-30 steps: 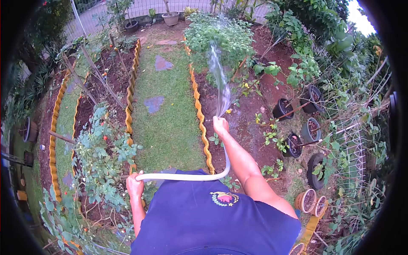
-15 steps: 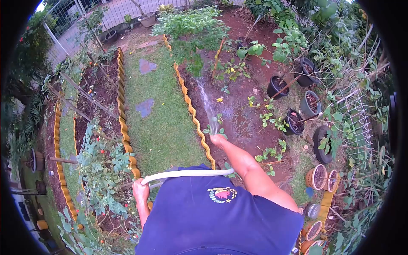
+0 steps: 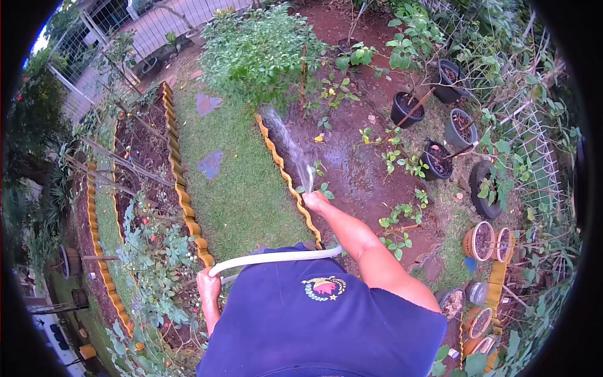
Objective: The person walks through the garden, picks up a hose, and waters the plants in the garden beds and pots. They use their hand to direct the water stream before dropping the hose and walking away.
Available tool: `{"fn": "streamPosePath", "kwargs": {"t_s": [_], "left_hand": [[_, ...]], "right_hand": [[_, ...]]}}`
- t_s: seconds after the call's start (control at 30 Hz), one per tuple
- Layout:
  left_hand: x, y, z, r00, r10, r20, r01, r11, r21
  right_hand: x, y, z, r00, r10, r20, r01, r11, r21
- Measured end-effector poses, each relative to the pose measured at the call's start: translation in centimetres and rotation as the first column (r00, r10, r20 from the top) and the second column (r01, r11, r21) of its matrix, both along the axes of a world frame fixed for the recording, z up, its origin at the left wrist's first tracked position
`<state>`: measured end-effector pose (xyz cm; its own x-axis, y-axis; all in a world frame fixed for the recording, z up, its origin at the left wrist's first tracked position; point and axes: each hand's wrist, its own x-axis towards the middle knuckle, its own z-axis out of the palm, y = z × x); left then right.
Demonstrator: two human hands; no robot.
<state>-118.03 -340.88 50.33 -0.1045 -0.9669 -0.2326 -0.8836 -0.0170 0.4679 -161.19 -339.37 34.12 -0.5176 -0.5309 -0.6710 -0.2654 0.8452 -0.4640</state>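
Note:
A pale garden hose (image 3: 276,257) runs across the front of my dark blue shirt. My left hand (image 3: 208,283) is closed around it at the left side. My right hand (image 3: 315,201) is stretched forward with its fingers wrapped at the hose's outlet end, which the hand mostly hides. From there a spray of water (image 3: 292,146) shoots away over the dark wet soil (image 3: 358,169) toward the base of a bushy green plant (image 3: 257,53). Small leafy seedlings (image 3: 325,190) grow just by my right hand.
Wavy yellow edging (image 3: 279,160) borders the soil bed, with a grass strip (image 3: 232,207) to its left. Tomato plants (image 3: 154,245) stand at left. Black pots (image 3: 438,160), a tyre (image 3: 483,188) and terracotta pots (image 3: 480,242) line the right. A metal fence (image 3: 169,25) crosses the back.
My right hand and the water spray have swung slightly left, and the bushy plant moves sideways in view as the camera shifts. My left hand keeps its hold on the hose.

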Motion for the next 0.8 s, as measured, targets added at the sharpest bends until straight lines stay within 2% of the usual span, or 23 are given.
{"fn": "streamPosePath", "kwargs": {"t_s": [0.13,0.27,0.33,0.5,0.53,0.67,0.8], "left_hand": [[-0.8,-0.1,-0.1,1.000,-0.006,-0.022,0.006,0.999,0.044],[-1.8,-0.4,0.0,0.998,-0.054,-0.013,0.055,0.997,0.053],[-1.9,-0.5,-0.5,0.997,-0.073,0.011,0.073,0.996,0.053],[-3.3,0.0,-0.2,0.997,-0.076,0.013,0.075,0.997,0.035],[-3.6,0.0,-0.1,0.996,-0.088,0.031,0.087,0.996,0.032],[-4.1,0.1,-0.5,0.996,-0.083,0.020,0.083,0.996,0.035],[-5.1,0.3,0.1,0.994,-0.104,-0.012,0.105,0.994,0.035]], "right_hand": [[-1.5,-1.8,1.5,0.998,-0.037,-0.042,0.031,0.990,-0.135],[-3.1,-2.2,4.2,0.999,-0.039,0.009,0.040,0.991,-0.128],[-3.3,-1.3,2.0,0.997,-0.070,-0.011,0.068,0.991,-0.117],[-4.4,0.0,3.3,0.996,-0.085,0.018,0.086,0.992,-0.093],[-4.0,0.0,3.5,0.996,-0.075,-0.041,0.071,0.993,-0.097],[-5.6,-0.8,2.9,0.988,-0.147,-0.051,0.138,0.979,-0.152],[-6.2,-0.4,4.1,0.994,-0.086,-0.074,0.077,0.990,-0.119]]}}
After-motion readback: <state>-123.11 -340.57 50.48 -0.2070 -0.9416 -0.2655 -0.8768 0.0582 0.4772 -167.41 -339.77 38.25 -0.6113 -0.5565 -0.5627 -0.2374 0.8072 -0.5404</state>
